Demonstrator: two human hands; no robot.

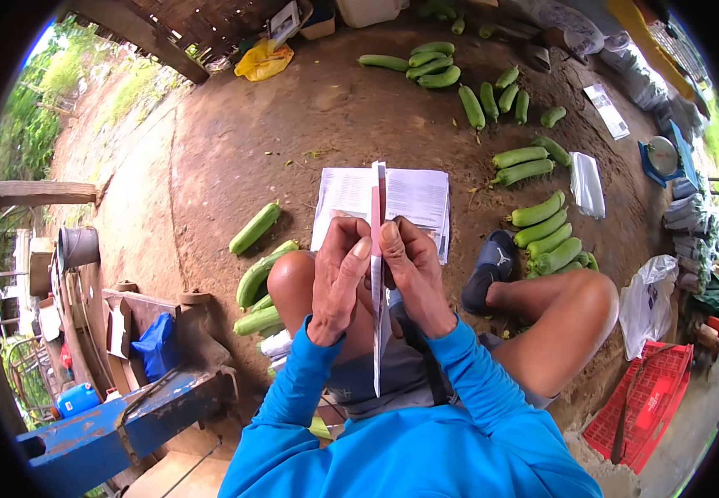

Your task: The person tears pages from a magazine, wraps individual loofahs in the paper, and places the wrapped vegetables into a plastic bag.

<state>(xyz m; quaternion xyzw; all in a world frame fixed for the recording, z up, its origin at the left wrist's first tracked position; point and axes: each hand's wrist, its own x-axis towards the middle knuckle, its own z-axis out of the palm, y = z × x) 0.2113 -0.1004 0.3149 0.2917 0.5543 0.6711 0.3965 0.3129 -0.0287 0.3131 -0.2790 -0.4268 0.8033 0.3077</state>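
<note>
Upright and edge-on in front of me, folded sheets of paper (377, 324) are pinched between my two hands. My left hand (341, 274) closes on their left face, thumb up near the edge. From the other side my right hand (416, 270) grips them, fingers curled. Just beyond the hands, printed paper (344, 189) lies spread on the dirt ground. Long green gourds rest on both sides of me: one single gourd (255, 227) and a small pile (264, 278) to the left, a row of gourds (540, 222) to the right.
More gourds (434, 65) lie farther out. A folded white paper (587, 184) sits by the right-hand gourds. A red plastic crate (643, 407) and a clear plastic bag (648, 303) are at lower right, a blue scale (665, 158) above. A blue beam (119, 427) stands lower left.
</note>
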